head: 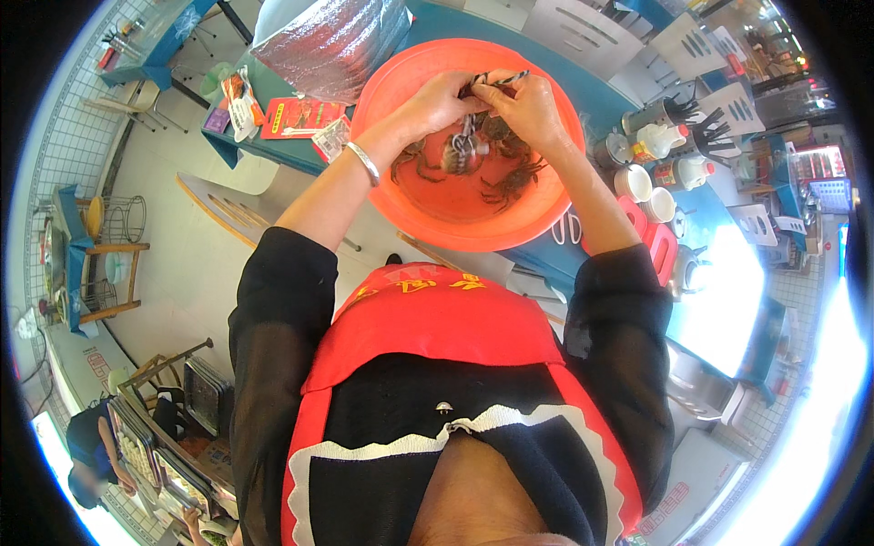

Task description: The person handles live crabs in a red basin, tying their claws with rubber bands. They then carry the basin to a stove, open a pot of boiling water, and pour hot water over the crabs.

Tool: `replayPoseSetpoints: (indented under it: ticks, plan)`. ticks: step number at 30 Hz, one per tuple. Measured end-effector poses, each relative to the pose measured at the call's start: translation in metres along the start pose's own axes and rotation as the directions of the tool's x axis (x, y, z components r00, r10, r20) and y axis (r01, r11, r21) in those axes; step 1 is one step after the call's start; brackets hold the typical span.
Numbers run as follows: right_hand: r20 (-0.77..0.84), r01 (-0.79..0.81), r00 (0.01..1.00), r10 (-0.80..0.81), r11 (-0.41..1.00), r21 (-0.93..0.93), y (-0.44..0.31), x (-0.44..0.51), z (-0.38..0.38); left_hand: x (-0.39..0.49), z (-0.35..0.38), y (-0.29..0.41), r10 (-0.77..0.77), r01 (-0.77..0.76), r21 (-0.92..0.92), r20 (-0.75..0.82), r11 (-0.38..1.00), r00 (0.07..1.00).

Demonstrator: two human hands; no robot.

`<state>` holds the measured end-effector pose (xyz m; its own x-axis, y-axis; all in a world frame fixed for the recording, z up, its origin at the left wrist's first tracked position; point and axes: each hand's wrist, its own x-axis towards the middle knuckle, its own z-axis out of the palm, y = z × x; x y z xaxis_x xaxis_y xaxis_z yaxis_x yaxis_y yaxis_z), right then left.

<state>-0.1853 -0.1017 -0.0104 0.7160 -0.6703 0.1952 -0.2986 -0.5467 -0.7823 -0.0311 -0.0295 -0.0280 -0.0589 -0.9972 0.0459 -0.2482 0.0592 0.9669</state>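
Observation:
A large orange plastic basin (pixel 471 235) stands before me with several live-looking crabs in it. My left hand (pixel 444 102) and my right hand (pixel 529 112) meet above the basin, pinching a black-and-white striped cord (pixel 512 78) between the fingers. Beneath them hangs a blurred crab (pixel 464 153) with striped cord around it. Loose crabs lie lower in the basin: one crab (pixel 512 184) at the right and another crab (pixel 420 164) at the left. My hands partly hide the far crabs.
A silver foil-lined bag (pixel 334 48) is behind the basin's left. Beside it lie a red package (pixel 293 117) and a snack-like plastic packet (pixel 240 102). White-handled scissors (pixel 565 226), stacked bowls (pixel 633 183) and plastic bottles (pixel 659 142) stand right. Another person (pixel 92 443) is at trays, lower left.

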Motion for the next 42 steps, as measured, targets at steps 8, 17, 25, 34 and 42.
replayPoseSetpoints:
  ticks: [8, 17, 25, 34, 42]
  plan:
    - [0.183, -0.111, 0.981, 0.064, 0.959, 0.260, 0.029, -0.015, 0.020, -0.006, 0.013, -0.043, -0.206, 0.185, 0.198, 0.092, 0.963, 0.974]
    - [0.152, -0.243, 0.962, 0.227, 0.966, 0.093, 0.056, -0.035, 0.007, -0.018, 0.014, -0.070, -0.294, 0.293, -0.062, -0.015, 0.954, 0.956]
    - [0.151, -0.068, 0.985, 0.089, 0.989, -0.134, 0.079, -0.057, 0.030, -0.025, 0.010, -0.060, -0.266, 0.253, -0.147, -0.084, 0.956, 0.960]
    - [0.203, 0.010, 0.978, 0.049, 0.961, -0.277, 0.085, -0.063, 0.077, -0.031, 0.005, -0.054, -0.274, 0.249, -0.241, -0.075, 0.938, 0.959]
    - [0.233, 0.107, 0.972, -0.028, 0.935, -0.338, 0.085, -0.052, 0.093, -0.031, 0.003, -0.053, -0.272, 0.246, -0.235, -0.082, 0.940, 0.959]
